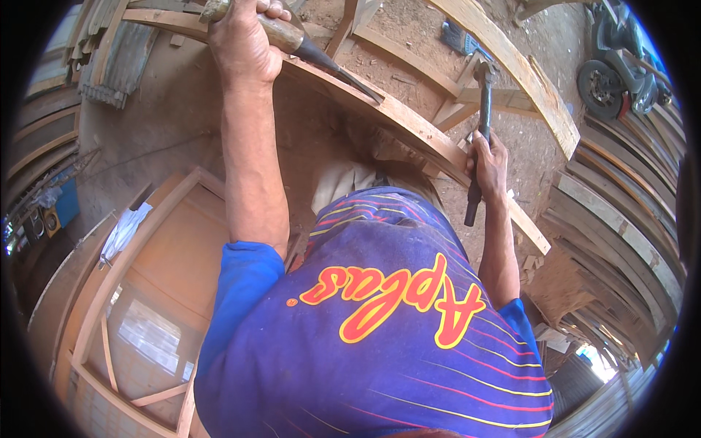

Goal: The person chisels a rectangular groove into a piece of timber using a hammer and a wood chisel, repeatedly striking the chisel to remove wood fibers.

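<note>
My left hand (244, 47), at the top edge of the view, is closed around the wooden handle of a chisel (328, 66). The blade slants down to the right, its tip meeting the upper face of a long wooden beam (420, 120). On the right, my right hand (489, 162) grips the dark handle of a hammer (485, 98). The hammer head is up and away from the chisel, over the far side of the beam. Part of my left hand's fingers is cut off by the picture's edge.
Beyond the beam lie another pale timber (522, 69) and crosspieces on the dirt floor, with a blue object (460, 38) among them. A wooden frame with panels (91, 325) leans at left. Stacked planks (613, 226) line the right side, below a parked motorbike (610, 80).
</note>
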Tool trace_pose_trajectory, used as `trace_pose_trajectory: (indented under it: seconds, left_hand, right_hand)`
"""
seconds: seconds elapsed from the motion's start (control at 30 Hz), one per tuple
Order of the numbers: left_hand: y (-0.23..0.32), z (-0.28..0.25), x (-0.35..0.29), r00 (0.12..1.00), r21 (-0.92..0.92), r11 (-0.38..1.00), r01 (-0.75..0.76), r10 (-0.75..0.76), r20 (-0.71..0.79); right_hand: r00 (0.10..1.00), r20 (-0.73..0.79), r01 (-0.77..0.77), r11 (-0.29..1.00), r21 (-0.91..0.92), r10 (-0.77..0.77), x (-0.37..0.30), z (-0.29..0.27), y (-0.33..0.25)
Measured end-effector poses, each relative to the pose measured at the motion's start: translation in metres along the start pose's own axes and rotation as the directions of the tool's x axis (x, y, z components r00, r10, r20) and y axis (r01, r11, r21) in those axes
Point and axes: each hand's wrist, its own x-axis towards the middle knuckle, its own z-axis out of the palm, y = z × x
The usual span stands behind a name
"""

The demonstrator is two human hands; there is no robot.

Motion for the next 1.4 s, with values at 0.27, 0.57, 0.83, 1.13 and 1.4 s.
trace_pose_trajectory:
  seconds: [0.27, 0.57, 0.83, 1.13, 1.4]
  left_hand:
    - [0.000, 0.007, -0.002, 0.997, 0.034, 0.998, -0.048, 0.046, 0.065]
    - [-0.008, 0.033, -0.032, 0.940, 0.097, 0.981, -0.168, 0.130, 0.316]
    - [-0.016, 0.070, -0.037, 0.908, 0.283, 0.951, -0.126, -0.005, 0.419]
    - [-0.031, 0.102, -0.030, 0.842, 0.427, 0.855, -0.293, 0.020, 0.539]
    - [-0.045, 0.118, -0.038, 0.827, 0.449, 0.813, -0.371, 0.069, 0.558]
  right_hand:
    - [1.000, 0.008, 0.012, 1.000, -0.003, -0.012, 0.003, -0.003, 0.009]
    - [1.000, 0.000, 0.001, 1.000, -0.023, -0.001, 0.003, -0.001, 0.007]
    - [0.993, 0.070, 0.110, 0.956, -0.273, -0.094, -0.018, -0.001, -0.071]
    - [0.717, -0.014, 0.683, 0.706, -0.188, -0.697, -0.049, -0.018, -0.220]
    - [0.698, 0.206, 0.653, 0.491, -0.577, -0.686, -0.034, -0.039, -0.254]
